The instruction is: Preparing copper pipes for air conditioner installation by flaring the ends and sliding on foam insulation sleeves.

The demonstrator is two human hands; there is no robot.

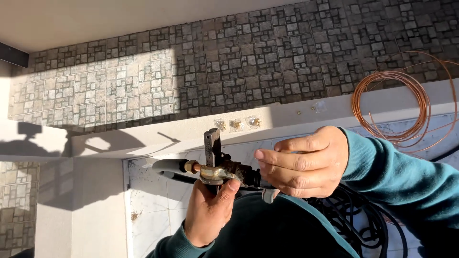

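— What's biggest here?
— The patterned tile floor (pixel 229 62), then a copper tubing coil (pixel 406 105) on the white ledge (pixel 296 114).
— And the hands?
— Left hand (pixel 208 215) grips a rusty flaring tool (pixel 217 167) clamped on a grey-sleeved pipe (pixel 169 167) running leftward. Right hand (pixel 306 162) curls at the tool's right end; that end is hidden.

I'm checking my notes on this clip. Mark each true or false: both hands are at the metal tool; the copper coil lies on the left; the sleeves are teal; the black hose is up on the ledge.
1. Both the left hand and right hand are at the metal tool. True.
2. The copper coil lies on the left. False: it lies right.
3. The sleeves are teal. True.
4. The black hose is up on the ledge. False: it lies lower, under the right arm.
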